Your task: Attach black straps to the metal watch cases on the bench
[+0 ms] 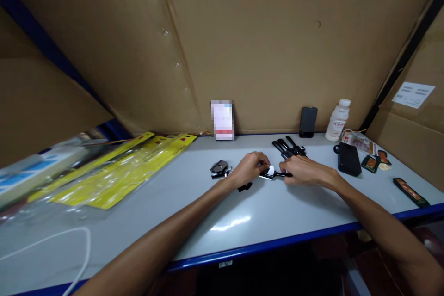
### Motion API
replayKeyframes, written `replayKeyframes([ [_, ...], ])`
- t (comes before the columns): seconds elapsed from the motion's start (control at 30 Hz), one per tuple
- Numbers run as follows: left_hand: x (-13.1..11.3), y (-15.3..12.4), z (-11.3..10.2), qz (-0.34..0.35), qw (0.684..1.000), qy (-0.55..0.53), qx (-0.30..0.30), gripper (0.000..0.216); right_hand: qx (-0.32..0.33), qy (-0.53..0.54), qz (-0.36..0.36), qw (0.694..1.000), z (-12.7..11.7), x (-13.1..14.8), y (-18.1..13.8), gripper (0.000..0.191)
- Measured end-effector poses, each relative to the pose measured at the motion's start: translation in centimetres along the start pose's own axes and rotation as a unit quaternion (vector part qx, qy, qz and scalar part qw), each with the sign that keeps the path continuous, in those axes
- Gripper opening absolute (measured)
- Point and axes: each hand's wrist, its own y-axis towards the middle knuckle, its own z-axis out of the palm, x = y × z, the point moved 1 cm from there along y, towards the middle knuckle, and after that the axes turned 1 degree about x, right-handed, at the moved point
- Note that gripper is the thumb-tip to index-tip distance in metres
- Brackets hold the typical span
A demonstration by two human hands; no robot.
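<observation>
Both hands meet near the middle of the grey table [243,212]. My left hand [248,169] is closed with its fingers pinched on the shiny head of a small black-handled tool [272,173]. My right hand [301,171] is closed round the tool's black handle. Just behind the right hand lies a pile of several similar black-handled tools [289,147]. Left of the left hand sit small dark metal parts [219,168], and a black piece [244,187] lies under the left wrist.
Yellow blister packs [118,171] lie at the left, with a white cable [69,240] in front. Against the cardboard back wall stand a card [222,120], a phone [308,121] and a white bottle [337,121]. A black case [348,159] and small packets [409,191] are at right.
</observation>
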Motion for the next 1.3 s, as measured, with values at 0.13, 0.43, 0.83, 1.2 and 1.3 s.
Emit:
replayKeyframes([
  [0.13,0.1,-0.1,0.4,-0.033,0.999,0.015,-0.016,0.014,0.006,0.015,0.000,1.000,0.2,-0.1,0.1,0.022],
  [0.43,-0.2,-0.3,0.4,0.001,0.999,0.044,0.011,0.018,-0.008,0.051,-0.017,0.999,0.5,0.0,0.6,0.020],
  [0.83,-0.8,-0.4,0.4,0.020,0.997,0.074,-0.005,0.017,-0.017,0.005,-0.004,1.000,0.8,0.5,0.8,0.015],
  [1.2,1.5,-1.2,-8.7,-0.118,0.954,0.272,-0.041,0.020,-0.026,0.013,-0.015,0.999,1.4,0.0,1.0,0.015],
  [1.3,1.8,-1.8,-9.5,-0.144,0.945,0.290,0.053,0.017,-0.030,0.017,-0.014,0.999,1.6,-0.1,1.0,0.015],
])
